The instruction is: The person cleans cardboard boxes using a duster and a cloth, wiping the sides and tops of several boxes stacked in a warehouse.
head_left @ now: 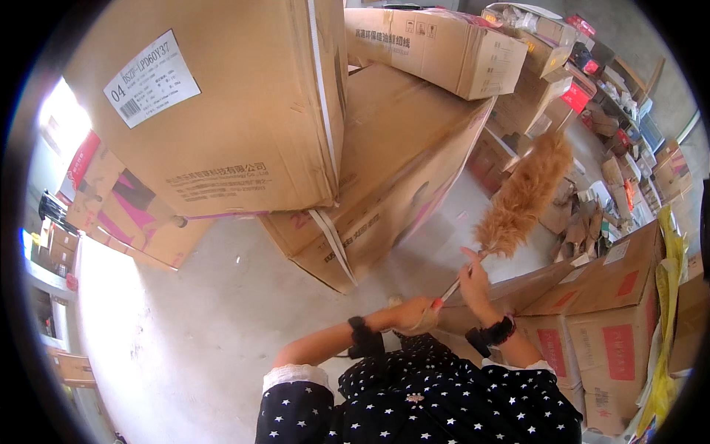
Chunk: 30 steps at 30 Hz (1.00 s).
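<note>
A duster with a fluffy brown head (524,197) slants up and to the right in front of me. My left hand (419,315) is wrapped around the lower part of its thin handle (452,289). Higher up, my right hand (474,283) grips the handle close to the base of the fluff. Dark bands circle both wrists. Ahead of the hands lies a large cardboard box (383,227) with a pale strap; the duster head is to its right and does not appear to touch it. Another big strapped carton (238,111), bearing a white label, rests on top.
A long carton (432,50) sits on the stacked boxes at the back. Cartons with red panels (596,327) stand close by my right arm, beside yellow plastic sheeting (668,277). Piled flattened cardboard (582,222) lies farther right. Pale floor (222,333) stretches to my left.
</note>
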{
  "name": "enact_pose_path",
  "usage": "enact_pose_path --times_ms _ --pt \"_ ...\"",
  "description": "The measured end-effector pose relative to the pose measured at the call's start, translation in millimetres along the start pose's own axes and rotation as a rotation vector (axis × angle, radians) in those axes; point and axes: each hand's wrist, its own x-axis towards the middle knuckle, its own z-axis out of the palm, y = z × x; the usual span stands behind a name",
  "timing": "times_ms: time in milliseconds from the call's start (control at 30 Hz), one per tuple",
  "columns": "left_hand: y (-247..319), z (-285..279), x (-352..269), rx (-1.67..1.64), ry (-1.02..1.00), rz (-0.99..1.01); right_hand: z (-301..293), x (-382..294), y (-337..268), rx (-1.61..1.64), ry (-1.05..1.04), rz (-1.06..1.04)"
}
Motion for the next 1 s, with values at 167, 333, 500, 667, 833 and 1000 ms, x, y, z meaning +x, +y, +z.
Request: enact_pose_path --times_ms 167,333,500,667,833,1000 --pt "-26 4 -26 0.324 0.215 0.047 11 1 -51 0.004 -0.207 -0.26" --pt "-23 15 15 -0.451 0.618 0.008 29 75 -69 -0.164 -0.473 -0.458" --pt "-12 32 52 -0.795 0.79 0.112 46 82 -93 0.246 -0.531 -0.172" --pt "-3 37 69 -0.952 0.711 0.324 53 111 -71 0.436 -0.678 0.05" --pt "67 -2 106 -1.153 0.288 0.141 22 239 -2 0.167 -0.592 0.114" --pt "91 -18 92 -1.242 0.395 0.007 16 197 -73 0.005 -0.297 -0.005"
